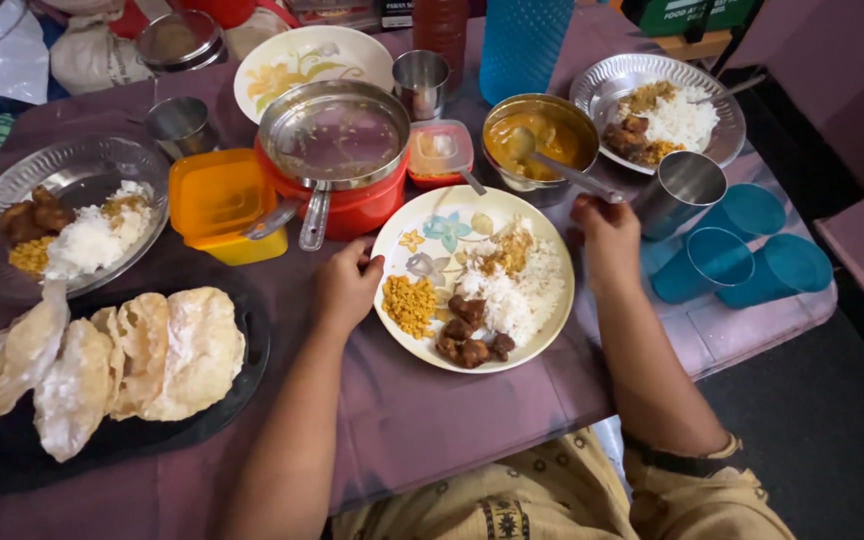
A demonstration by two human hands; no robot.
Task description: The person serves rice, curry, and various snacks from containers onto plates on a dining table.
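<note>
The left hand rests loosely curled on the left rim of a round cream plate with painted flowers, fingers touching its edge without closing on anything. That plate sits in the middle of the purple-clothed surface, directly ahead of the person, and carries white rice, yellow lentils and dark fried pieces.

The right hand is closed around the handle of a long steel serving spoon, whose bowl dips into a round steel bowl of orange curry just beyond the plate.

Beside that hand stands a plain steel tumbler, with 3 teal plastic cups lying near it. A red pot with a steel lid and an orange plastic box stand left of the curry. 2 silver foil plates of rice sit at the far corners, and a dark tray of pale puffed crisps lies at the near left.
</note>
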